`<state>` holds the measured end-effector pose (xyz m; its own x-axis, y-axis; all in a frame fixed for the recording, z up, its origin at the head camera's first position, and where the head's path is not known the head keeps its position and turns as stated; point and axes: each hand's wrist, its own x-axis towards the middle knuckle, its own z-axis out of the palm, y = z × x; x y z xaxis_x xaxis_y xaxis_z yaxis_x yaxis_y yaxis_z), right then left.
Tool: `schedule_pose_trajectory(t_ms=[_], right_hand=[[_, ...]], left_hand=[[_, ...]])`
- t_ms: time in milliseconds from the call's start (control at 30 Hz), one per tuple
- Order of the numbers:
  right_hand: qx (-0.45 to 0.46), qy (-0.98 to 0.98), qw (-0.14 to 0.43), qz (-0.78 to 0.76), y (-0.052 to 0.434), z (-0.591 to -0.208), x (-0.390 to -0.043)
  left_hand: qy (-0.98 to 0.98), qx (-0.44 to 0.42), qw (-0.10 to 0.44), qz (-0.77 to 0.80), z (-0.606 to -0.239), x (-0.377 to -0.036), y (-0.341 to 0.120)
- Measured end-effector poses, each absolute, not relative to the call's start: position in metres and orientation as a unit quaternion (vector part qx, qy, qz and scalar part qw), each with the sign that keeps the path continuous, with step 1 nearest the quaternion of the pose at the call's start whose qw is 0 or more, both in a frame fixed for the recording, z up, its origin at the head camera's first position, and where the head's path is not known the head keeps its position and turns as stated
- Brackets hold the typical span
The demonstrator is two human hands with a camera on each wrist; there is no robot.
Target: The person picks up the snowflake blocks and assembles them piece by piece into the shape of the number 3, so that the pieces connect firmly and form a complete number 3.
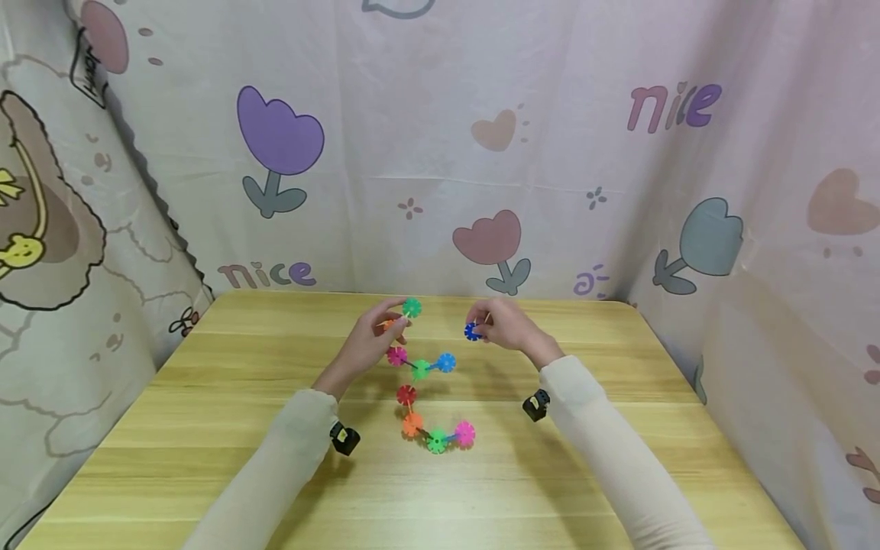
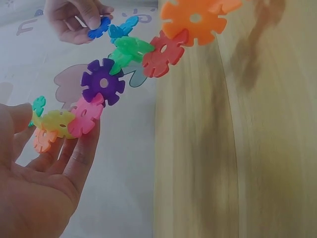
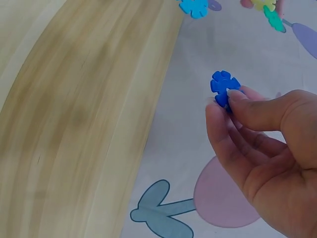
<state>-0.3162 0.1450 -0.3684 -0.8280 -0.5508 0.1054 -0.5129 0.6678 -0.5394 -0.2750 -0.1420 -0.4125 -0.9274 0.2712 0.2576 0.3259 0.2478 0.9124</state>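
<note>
My left hand [image 1: 371,336] pinches the far end of a chain of snowflake pieces [image 1: 421,382], fingers curled round the yellow and pink discs at its top. The chain hangs from that grip toward me, over the wooden worktop [image 1: 206,428], running through a purple piece [image 2: 103,82], a green one, a red one [image 2: 163,53] and an orange one [image 2: 195,20]; I cannot tell whether its near end touches the wood. My right hand [image 1: 505,325] is held up just to the right of the chain's top, apart from it, thumb and fingertips pinching a single dark blue snowflake piece [image 3: 224,87]. Behind both hands hangs a pale curtain [image 1: 481,153] printed with tulips.
</note>
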Motion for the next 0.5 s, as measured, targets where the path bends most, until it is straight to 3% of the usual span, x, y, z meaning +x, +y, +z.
schedule_pose_trajectory(t_ms=[500], right_hand=[[-0.295, 0.903, -0.055, -0.306, 0.123, -0.357, -0.309]], left_hand=[[-0.790, -0.187, 0.022, -0.583, -0.413, -0.274, -0.141]])
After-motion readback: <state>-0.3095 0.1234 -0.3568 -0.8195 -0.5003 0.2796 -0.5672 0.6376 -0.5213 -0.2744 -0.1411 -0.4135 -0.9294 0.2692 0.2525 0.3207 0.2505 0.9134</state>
